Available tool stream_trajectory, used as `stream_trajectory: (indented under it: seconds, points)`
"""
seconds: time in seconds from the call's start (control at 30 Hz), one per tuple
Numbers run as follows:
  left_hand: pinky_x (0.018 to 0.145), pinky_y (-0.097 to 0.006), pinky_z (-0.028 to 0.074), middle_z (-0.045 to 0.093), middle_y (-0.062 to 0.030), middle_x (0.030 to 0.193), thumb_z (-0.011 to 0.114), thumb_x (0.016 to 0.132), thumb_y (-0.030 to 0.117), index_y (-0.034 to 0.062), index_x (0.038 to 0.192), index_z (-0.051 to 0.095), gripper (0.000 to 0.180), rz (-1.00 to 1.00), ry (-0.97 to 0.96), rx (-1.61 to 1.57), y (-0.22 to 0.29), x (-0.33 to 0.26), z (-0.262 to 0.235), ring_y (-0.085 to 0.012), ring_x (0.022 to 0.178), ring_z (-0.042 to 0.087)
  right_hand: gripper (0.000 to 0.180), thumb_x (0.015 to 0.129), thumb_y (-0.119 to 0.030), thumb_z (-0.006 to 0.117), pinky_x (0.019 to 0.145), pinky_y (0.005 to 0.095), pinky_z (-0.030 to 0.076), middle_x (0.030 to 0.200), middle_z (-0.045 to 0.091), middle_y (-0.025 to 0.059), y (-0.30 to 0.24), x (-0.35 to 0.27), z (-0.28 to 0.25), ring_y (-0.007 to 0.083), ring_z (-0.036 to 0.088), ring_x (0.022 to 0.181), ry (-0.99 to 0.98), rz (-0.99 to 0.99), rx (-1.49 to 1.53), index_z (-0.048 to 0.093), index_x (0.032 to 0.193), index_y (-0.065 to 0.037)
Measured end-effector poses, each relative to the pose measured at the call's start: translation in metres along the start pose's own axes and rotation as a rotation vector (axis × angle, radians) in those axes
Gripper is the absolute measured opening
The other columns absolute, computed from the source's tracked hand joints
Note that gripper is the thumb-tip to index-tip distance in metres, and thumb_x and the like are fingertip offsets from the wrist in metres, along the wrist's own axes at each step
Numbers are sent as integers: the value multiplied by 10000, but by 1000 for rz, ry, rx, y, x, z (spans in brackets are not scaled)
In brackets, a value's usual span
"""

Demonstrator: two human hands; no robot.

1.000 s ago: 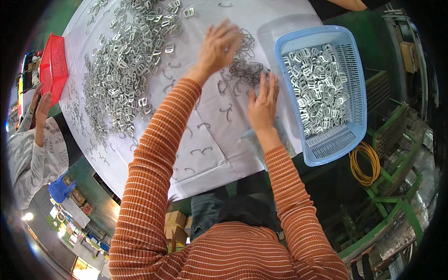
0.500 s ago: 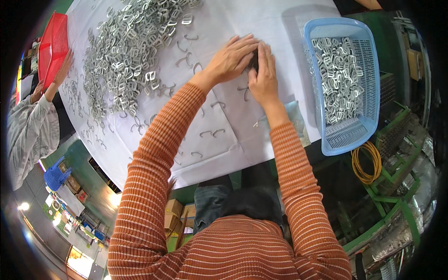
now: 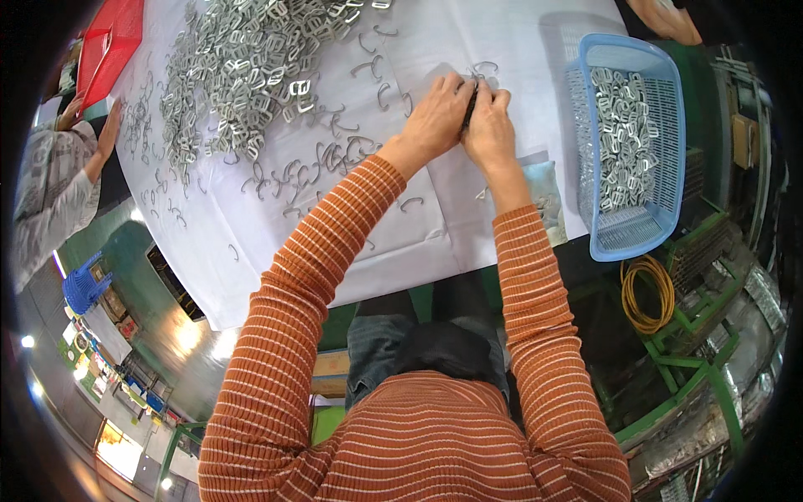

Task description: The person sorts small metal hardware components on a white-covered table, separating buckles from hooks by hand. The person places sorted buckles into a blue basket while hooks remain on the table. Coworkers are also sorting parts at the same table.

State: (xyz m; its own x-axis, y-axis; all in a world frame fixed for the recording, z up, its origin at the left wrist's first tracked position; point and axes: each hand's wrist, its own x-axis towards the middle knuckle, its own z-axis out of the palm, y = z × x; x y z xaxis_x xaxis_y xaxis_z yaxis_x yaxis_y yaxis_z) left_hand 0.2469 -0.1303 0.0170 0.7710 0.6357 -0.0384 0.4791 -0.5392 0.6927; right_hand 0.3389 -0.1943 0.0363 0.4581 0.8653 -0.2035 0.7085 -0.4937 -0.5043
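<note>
Over the white-covered table, my left hand (image 3: 437, 115) and my right hand (image 3: 489, 127) meet with curled fingers. Between them they grip a small dark object (image 3: 470, 109), mostly hidden, whose kind I cannot make out. Just beyond my fingertips lies a thin curved metal piece (image 3: 483, 67). Several more curved metal pieces (image 3: 322, 159) are scattered left of my hands, beside my left forearm. Farther left spreads a big heap of silver metal buckles (image 3: 242, 75).
At the right, a blue plastic basket (image 3: 592, 159) holds many buckles. A printed plastic packet (image 3: 544, 197) lies by my right forearm. A co-worker's hands (image 3: 107, 130) are near a red basket (image 3: 113, 42) at far left; another person's arm (image 3: 665, 18) shows at top right.
My fingers, earlier laid flatter, are now curled around the dark object. More curved pieces now lie in a cluster left of my hands. The whole view has shifted somewhat.
</note>
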Motion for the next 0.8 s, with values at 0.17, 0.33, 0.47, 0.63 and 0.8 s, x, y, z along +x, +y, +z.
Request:
stream_trajectory:
  seconds: [0.17,0.33,0.47,0.63,0.8]
  points:
    - [827,-341,465,530,-171,1042,555,679,-37,-4,1140,507,465,-264,-68,-214,-8,-69,-47,-327,972,532,587,672,-29,661,885,409,432,1099,475,215,-28,-34,29,367,512,1022,-191,-72,312,438,1215,-17]
    - [920,-377,439,481,-154,1220,524,692,-37,-1,1201,491,511,-463,14,-550,-31,-155,-109,-291,1109,498,597,659,-49,684,873,362,444,1100,518,154,-88,-69,8,293,539,1026,-471,-196,461,490,1222,-98]
    - [905,-390,447,490,-148,1245,497,721,-11,16,1181,528,462,-468,-12,-179,-36,-165,-114,-285,1104,508,461,695,-72,666,815,332,471,1037,571,120,-76,-44,7,243,589,928,-565,-177,412,560,1142,-95]
    - [766,-411,440,597,-85,1001,545,761,95,61,941,628,201,-556,-3,391,-23,-143,-105,-265,950,549,214,777,-148,600,769,384,474,931,607,93,-4,18,-4,270,595,876,-58,-87,124,626,988,-123]
    - [703,-369,437,588,-67,879,616,768,183,86,867,618,139,-481,139,331,-7,-115,-65,-262,871,560,197,797,-247,620,747,409,473,983,579,87,31,74,-17,288,587,879,47,-140,-215,590,942,-118]
